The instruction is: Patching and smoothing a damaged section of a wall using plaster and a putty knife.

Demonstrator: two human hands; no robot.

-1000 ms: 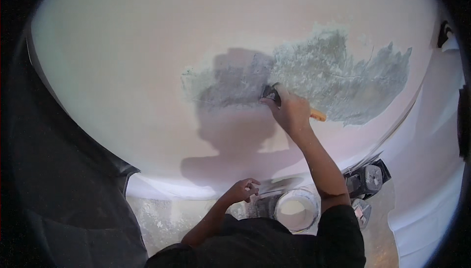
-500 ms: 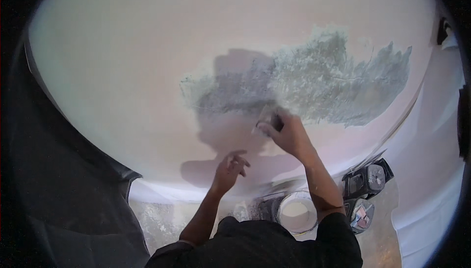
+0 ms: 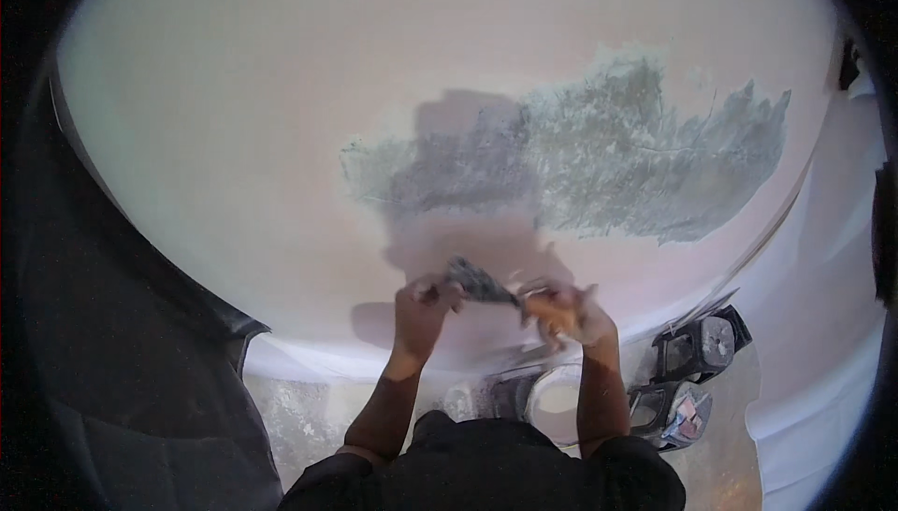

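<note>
Pale wall [image 3: 234, 118] with rough grey-green scraped patch [image 3: 599, 165] | right hand [image 3: 566, 310] clenched on orange handle of putty knife [image 3: 486, 285], held in front of wall below patch | left hand [image 3: 423, 307] fingers pinching the blade's tip | white bucket [image 3: 559, 401] and dark containers [image 3: 697, 347] on floor beneath.

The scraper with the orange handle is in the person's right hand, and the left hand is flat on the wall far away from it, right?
Not quite. In the head view the right hand does grip the scraper by its orange handle, but the left hand is not away on the wall: its fingers touch the scraper's blade.
</note>
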